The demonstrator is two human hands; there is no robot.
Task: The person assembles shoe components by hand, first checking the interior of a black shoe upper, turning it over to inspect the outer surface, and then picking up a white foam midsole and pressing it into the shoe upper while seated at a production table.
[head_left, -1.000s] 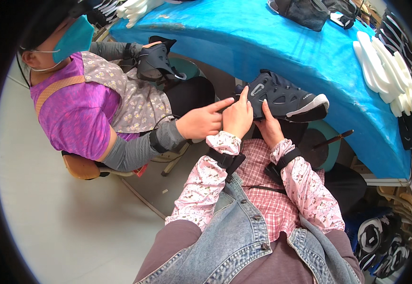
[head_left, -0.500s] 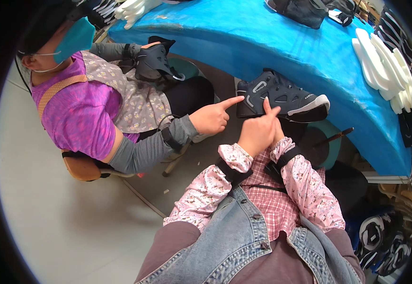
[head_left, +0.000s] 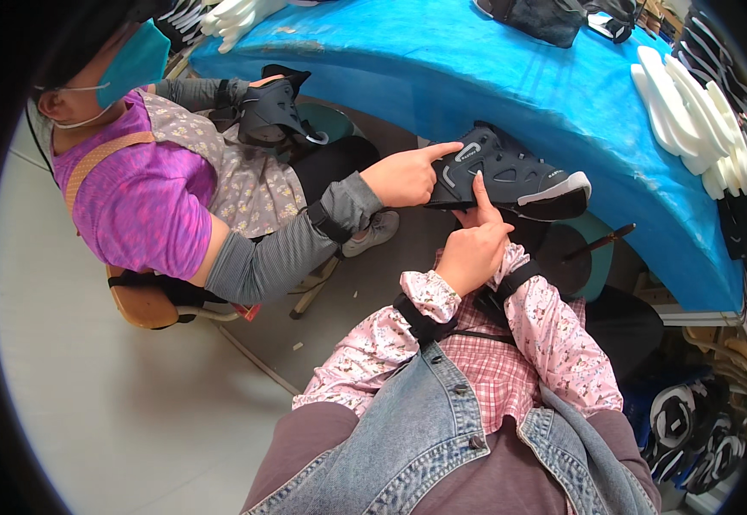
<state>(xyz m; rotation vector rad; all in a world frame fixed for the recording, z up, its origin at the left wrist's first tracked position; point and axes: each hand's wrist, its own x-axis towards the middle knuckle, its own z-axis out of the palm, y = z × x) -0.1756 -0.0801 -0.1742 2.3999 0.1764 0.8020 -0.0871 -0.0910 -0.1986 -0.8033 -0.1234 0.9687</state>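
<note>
A dark grey shoe (head_left: 506, 172) with pale trim and a white toe edge is held up beside the blue-covered table, its toe to the right. My right hand (head_left: 482, 208) grips it low on the near side, one finger extended up against the shoe; most of that hand is hidden. Crossing in front is my left hand (head_left: 469, 256), its fingers curled closed just below the shoe; what they hold, if anything, is hidden. A co-worker's hand (head_left: 403, 178) reaches in from the left, index finger on the shoe's heel area.
The seated co-worker has another dark shoe (head_left: 270, 112) in their lap. On the blue table (head_left: 442, 60) lie white curved pieces (head_left: 686, 116) at right and a black bag-like item (head_left: 541, 17) at the back. A green stool (head_left: 601, 266) with a brown-handled tool (head_left: 601, 243) stands beneath.
The co-worker's pointing finger has moved right and up, onto the shoe's heel area. My left hand has dropped slightly, and the shoe has shifted a little left.
</note>
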